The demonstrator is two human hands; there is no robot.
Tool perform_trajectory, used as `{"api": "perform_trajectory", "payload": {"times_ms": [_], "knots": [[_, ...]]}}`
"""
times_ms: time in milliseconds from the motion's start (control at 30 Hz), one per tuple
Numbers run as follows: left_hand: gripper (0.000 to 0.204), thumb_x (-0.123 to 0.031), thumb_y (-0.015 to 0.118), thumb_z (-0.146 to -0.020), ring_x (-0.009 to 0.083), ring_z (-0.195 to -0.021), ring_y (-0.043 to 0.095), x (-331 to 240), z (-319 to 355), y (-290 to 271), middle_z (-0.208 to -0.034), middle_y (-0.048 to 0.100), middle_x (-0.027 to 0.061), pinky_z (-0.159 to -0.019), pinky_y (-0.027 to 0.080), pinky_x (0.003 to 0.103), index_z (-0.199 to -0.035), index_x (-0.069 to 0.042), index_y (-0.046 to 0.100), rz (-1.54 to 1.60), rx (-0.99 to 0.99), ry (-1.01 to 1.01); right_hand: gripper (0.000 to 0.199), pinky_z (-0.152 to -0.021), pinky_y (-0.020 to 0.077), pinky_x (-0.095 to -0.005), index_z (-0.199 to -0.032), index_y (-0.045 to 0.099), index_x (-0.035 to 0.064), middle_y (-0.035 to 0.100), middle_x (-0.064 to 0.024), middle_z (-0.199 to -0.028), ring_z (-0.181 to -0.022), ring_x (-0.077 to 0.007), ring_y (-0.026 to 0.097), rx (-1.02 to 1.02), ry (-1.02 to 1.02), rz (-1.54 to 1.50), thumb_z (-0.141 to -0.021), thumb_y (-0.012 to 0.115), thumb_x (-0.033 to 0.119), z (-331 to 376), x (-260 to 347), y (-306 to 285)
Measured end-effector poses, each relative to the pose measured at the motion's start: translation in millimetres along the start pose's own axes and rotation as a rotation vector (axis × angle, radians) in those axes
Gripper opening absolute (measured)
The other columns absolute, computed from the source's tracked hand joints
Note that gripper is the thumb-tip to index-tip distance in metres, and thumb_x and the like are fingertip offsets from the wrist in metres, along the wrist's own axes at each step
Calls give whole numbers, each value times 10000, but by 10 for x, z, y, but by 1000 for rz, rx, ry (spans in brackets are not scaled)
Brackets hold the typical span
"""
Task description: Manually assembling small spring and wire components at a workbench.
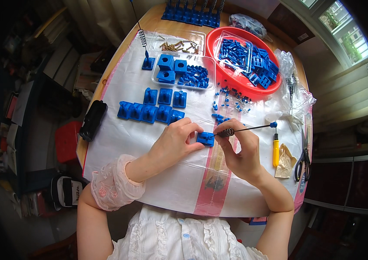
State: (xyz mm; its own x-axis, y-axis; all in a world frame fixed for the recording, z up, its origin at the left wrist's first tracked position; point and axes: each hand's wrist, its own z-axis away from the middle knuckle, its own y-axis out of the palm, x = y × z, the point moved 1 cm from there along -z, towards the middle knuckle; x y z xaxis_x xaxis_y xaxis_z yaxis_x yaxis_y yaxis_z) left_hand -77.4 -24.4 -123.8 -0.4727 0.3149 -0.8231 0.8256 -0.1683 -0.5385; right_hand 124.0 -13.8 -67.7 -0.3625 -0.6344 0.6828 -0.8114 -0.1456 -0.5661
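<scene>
My left hand (pixel 176 141) pinches a small blue plastic block (pixel 205 138) against the white sheet (pixel 149 143) on the table. My right hand (pixel 239 149) holds a thin metal spring rod (pixel 249 128) with a blue tip, its coiled end pressed against the block's right side. Both hands meet at the block, near the middle of the table.
Rows of blue blocks (pixel 151 112) lie behind my left hand. A clear tray (pixel 179 71) holds blue pieces; another tray (pixel 179 43) holds brass screws. A red bowl (pixel 218 73) holds blue parts. A yellow screwdriver (pixel 275 151), scissors (pixel 302 158) and a black case (pixel 92 120) lie nearby.
</scene>
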Motion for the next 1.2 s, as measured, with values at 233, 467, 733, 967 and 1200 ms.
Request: {"api": "perform_trajectory", "payload": {"times_ms": [233,467,733,967,1200], "knots": [[303,-126,866,-757,242,-736,627,-37,-7,-13,-821,616,103,-702,523,362,-998,-15,718,34,5,-29,230,-651,517,-340,-1007,644,7,675,-115,-894,-749,-248,681,-25,5,-23,-826,703,-121,-1,7,-28],[308,-141,877,-759,218,-723,617,-30,-3,-10,-826,616,90,-686,519,343,-1002,-27,725,23,5,-25,234,-661,517,-343,-1011,642,11,673,-113,-888,-763,-250,689,-11,16,-18,-826,703,-119,-3,6,-27],[315,-156,889,-762,173,-701,597,-7,10,-4,-841,618,63,-658,508,304,-1016,-48,736,-5,0,-2,215,-695,523,-316,-1002,655,-2,678,-108,-872,-764,-217,684,-2,33,13,-830,707,-120,-9,41,-31],[313,-152,886,-763,171,-700,599,-12,2,-2,-847,622,66,-663,510,304,-1019,-51,736,-4,15,-11,235,-659,515,-347,-1005,644,8,673,-111,-892,-756,-256,683,-16,11,-7,-819,705,-121,-1,20,-14],[312,-152,889,-762,174,-704,598,-4,5,0,-846,623,66,-662,508,307,-1011,-47,734,3,1,3,236,-657,515,-346,-1004,644,6,674,-113,-893,-751,-254,681,-21,7,-4,-817,702,-125,-6,18,-32]]}}
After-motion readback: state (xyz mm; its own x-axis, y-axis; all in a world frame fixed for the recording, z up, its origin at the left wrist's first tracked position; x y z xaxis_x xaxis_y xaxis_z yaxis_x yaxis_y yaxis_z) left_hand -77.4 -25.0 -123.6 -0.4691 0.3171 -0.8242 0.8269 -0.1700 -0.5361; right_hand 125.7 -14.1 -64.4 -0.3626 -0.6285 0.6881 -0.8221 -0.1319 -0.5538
